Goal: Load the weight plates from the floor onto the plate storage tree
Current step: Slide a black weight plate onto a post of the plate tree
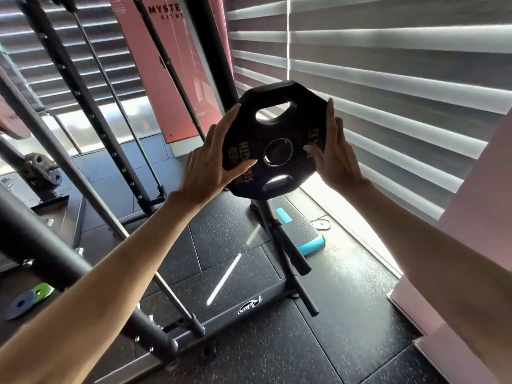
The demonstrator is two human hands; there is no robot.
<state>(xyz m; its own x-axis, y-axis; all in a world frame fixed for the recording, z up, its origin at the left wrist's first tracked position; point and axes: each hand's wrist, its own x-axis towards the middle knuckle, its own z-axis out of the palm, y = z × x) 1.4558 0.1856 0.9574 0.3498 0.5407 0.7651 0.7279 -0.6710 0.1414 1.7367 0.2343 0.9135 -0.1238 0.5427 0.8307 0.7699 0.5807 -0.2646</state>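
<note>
Holding weight plate (273, 139) above storage tree (288, 245)

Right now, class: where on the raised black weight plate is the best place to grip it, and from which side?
Probably the weight plate by its opposite rim edges, left hand and right hand coming in from either side. It stands upright, and side grips leave the centre hole clear for a peg.

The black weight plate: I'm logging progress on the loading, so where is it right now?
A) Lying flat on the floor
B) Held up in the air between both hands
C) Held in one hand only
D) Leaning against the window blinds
B: the black weight plate is off the floor, gripped at its edges by the left hand and right hand, above the storage tree.
</note>
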